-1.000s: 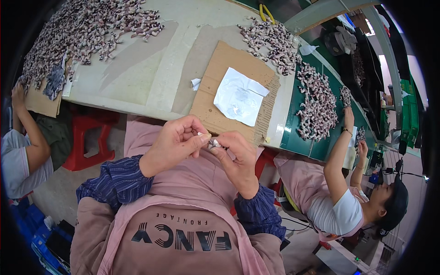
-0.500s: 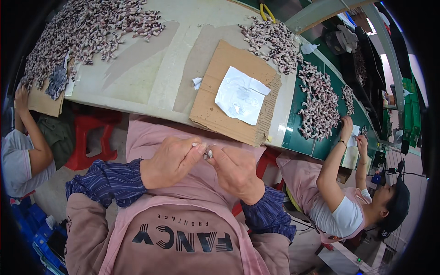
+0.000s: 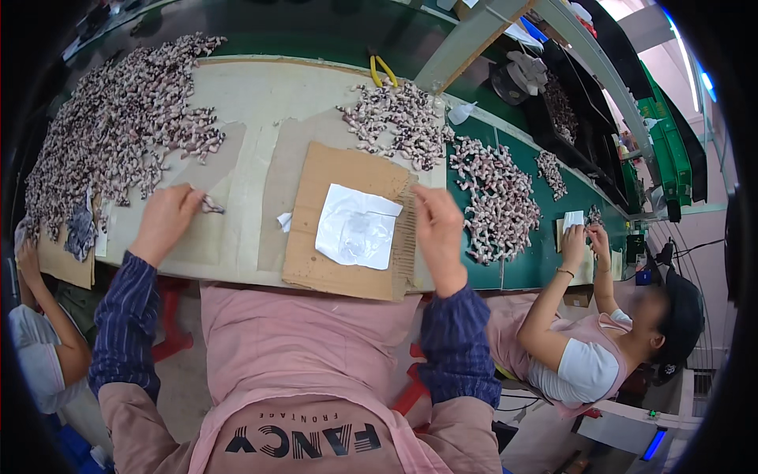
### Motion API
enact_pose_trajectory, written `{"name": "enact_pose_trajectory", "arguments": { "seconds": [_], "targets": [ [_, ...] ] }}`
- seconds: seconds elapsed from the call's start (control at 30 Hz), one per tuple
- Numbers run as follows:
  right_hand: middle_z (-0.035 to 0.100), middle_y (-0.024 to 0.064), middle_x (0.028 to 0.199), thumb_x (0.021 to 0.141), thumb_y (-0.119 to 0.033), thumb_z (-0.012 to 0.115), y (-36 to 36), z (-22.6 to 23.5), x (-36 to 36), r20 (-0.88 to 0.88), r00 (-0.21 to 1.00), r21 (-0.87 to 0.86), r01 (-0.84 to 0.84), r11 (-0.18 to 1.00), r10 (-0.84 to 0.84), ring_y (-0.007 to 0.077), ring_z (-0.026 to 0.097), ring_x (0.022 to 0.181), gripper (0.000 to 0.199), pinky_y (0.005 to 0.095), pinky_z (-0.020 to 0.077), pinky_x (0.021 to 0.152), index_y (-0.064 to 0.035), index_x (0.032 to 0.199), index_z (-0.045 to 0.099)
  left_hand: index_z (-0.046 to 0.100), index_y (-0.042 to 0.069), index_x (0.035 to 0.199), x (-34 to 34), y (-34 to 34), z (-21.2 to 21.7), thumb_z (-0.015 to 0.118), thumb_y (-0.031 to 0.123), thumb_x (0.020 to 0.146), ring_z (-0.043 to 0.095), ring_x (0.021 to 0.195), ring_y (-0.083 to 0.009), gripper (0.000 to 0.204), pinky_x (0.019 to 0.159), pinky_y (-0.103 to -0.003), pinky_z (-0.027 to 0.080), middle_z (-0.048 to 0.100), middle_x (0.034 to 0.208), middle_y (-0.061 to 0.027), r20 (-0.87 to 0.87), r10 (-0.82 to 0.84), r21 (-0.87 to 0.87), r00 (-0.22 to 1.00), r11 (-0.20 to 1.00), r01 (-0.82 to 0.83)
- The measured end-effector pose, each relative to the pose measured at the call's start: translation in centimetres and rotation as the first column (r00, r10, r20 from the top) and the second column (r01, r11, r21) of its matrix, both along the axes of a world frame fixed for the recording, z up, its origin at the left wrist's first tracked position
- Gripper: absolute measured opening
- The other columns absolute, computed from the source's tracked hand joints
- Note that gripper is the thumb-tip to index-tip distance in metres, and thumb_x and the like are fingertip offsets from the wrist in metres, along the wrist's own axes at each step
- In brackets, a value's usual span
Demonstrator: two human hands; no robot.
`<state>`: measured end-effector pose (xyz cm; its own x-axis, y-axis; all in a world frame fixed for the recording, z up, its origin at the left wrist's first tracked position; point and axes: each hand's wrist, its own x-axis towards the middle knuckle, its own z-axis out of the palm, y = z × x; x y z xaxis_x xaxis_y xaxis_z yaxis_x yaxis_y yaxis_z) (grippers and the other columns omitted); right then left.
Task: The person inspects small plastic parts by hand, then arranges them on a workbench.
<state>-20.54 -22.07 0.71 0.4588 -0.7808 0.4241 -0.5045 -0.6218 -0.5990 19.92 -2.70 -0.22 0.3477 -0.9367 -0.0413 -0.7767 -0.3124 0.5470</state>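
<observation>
My left hand (image 3: 167, 221) is over the table's left part, thumb and fingers pinched together. At its fingertips is a small knobbly white-and-dark-purple piece (image 3: 212, 205), like those in the heaps. My right hand (image 3: 439, 231) is closed beside the right edge of a brown cardboard sheet (image 3: 304, 257); what its fingers hold, if anything, is hidden. A creased white sheet (image 3: 335, 241) with a shiny clear film lies on the cardboard. Just beyond the cardboard spreads a smaller heap of such pieces (image 3: 395, 122).
A large heap of pieces (image 3: 118, 118) covers the far left. Another heap (image 3: 493, 201) lies on the green tabletop at right. Yellow-handled pliers (image 3: 384, 71) lie at the back near a metal post (image 3: 474, 43). A co-worker (image 3: 584, 355) sits at right; another person's arm (image 3: 47, 308) shows at left.
My hands were together over my lap, fingers meeting around a small pale thing. They have parted and moved up over the table, the left toward the large heap, the right beside the cardboard.
</observation>
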Motion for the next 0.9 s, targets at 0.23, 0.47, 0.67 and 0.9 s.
{"name": "enact_pose_trajectory", "arguments": {
  "seconds": [0.23, 0.47, 0.67, 0.9],
  "targets": [
    [0.062, 0.0153, 0.104, 0.085, 0.004, 0.063, -6.9, -2.3, -1.2, -0.089, 0.99, -0.045, 0.107, 0.993, -0.11, 0.0351, 0.064, 0.091, 0.026, 0.0425, 0.0517, 0.076, -0.0049, 0.109, 0.067, 0.06, 0.001, 0.088, 0.0, -5.8, 4.6, 0.062, 0.035, 0.096, 0.064, 0.07, -0.042, 0.035, 0.061, -0.051, 0.05, 0.065, 0.074, -0.0184, 0.624, 0.095, -0.038, 0.775, 0.995, -0.091],
    [0.058, 0.0124, 0.101, 0.084, 0.0, 0.066, -7.4, -2.4, 0.4, -0.202, 0.976, -0.198, 0.044, 0.979, -0.085, 0.0321, 0.063, 0.088, 0.022, 0.0414, 0.0529, 0.07, -0.007, 0.105, 0.065, 0.067, 0.002, 0.098, -5.4, -17.6, 1.2, 0.061, 0.006, 0.088, 0.063, 0.095, -0.0379, 0.012, 0.084, -0.044, 0.05, 0.065, 0.097, -0.0174, 0.171, -0.337, -0.367, 0.926, 0.85, 0.378],
    [0.056, 0.0115, 0.099, 0.086, -0.005, 0.069, -7.4, -2.9, 0.9, -0.213, 0.972, -0.23, 0.046, 0.972, -0.096, 0.0317, 0.063, 0.087, 0.017, 0.0414, 0.0524, 0.068, -0.0058, 0.101, 0.062, 0.069, 0.004, 0.1, -9.7, -23.7, -0.1, 0.063, 0.006, 0.09, 0.059, 0.106, -0.0301, 0.012, 0.088, -0.04, 0.05, 0.064, 0.105, -0.0119, 0.26, -0.45, -0.367, 0.854, 0.773, 0.518],
    [0.061, 0.0137, 0.089, 0.091, -0.009, 0.067, -7.7, -3.7, 0.4, -0.097, 0.982, -0.201, 0.143, 0.969, -0.165, 0.0341, 0.063, 0.077, 0.012, 0.0421, 0.051, 0.064, -0.0027, 0.096, 0.058, 0.07, 0.004, 0.098, -10.5, -22.3, 0.6, 0.069, 0.009, 0.087, 0.058, 0.103, -0.0296, 0.013, 0.087, -0.039, 0.05, 0.061, 0.1, -0.0108, 0.251, -0.403, -0.226, 0.88, 0.86, 0.458]
  ]
}}
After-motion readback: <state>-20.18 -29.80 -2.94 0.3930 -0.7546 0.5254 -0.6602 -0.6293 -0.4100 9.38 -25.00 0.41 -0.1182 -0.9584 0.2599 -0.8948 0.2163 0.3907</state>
